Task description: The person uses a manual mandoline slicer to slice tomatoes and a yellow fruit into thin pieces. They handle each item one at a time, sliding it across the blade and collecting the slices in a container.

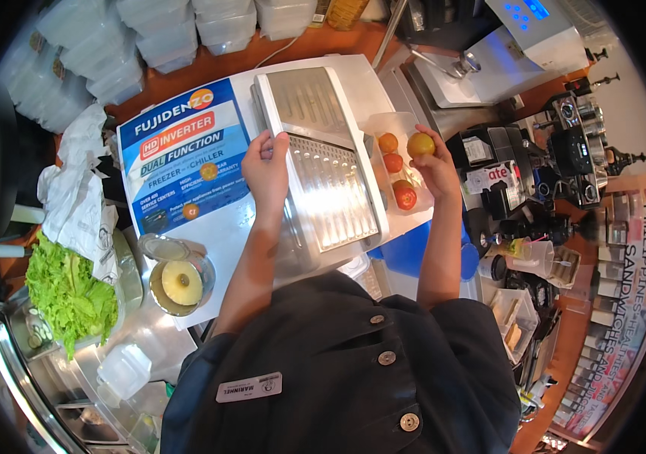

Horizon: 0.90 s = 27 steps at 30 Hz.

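Note:
A mandoline slicer (323,170) with a white frame and a ridged metal plate lies in front of me on a white freezer lid (246,238). My left hand (266,173) grips its left edge, thumb on the frame. An orange-yellow tomato (421,145) is held in the fingers of my right hand (439,173), above a clear plastic container (402,118). Inside that container, right of the slicer, are several tomatoes (394,163), red and orange. Two small orange rounds, apparently tomato pieces (208,171), rest on the printed blue sheet (184,113) left of the slicer.
An opened can (155,298) of pineapple rings (181,282) stands near left, beside leafy lettuce (70,289) and crumpled white paper (76,187). Stacked plastic containers (164,34) line the back. A blue plastic item (405,249) sits under my right forearm. Coffee equipment (572,142) is at right.

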Available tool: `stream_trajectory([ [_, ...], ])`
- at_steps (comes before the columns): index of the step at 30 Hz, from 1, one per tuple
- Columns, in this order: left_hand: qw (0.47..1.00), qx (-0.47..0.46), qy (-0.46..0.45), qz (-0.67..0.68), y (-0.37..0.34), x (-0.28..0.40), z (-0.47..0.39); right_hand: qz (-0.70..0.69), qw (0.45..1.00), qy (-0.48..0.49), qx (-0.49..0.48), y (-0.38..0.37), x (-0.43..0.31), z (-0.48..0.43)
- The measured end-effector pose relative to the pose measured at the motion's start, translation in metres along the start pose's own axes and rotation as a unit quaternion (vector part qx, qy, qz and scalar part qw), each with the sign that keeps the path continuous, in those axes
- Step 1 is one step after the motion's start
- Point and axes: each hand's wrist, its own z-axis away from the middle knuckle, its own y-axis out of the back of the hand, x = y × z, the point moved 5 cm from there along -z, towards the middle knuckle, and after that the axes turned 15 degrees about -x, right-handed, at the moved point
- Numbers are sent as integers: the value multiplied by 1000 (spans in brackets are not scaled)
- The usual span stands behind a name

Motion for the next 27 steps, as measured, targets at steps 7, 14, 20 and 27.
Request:
stream_trajectory([
  [7, 965, -135, 78, -210, 7, 40, -16, -238, 940, 155, -191, -37, -38, -1],
  [14, 965, -155, 101, -186, 11, 26, -48, 519, 832, 175, -81, -131, -84, -11],
  [20, 952, -206, 140, 179, -1, 34, -40, 275, 912, 57, -300, -169, -63, -12],
  [27, 851, -260, 39, 455, -10, 18, -36, -212, 927, 33, -308, -151, -28, -5],
])
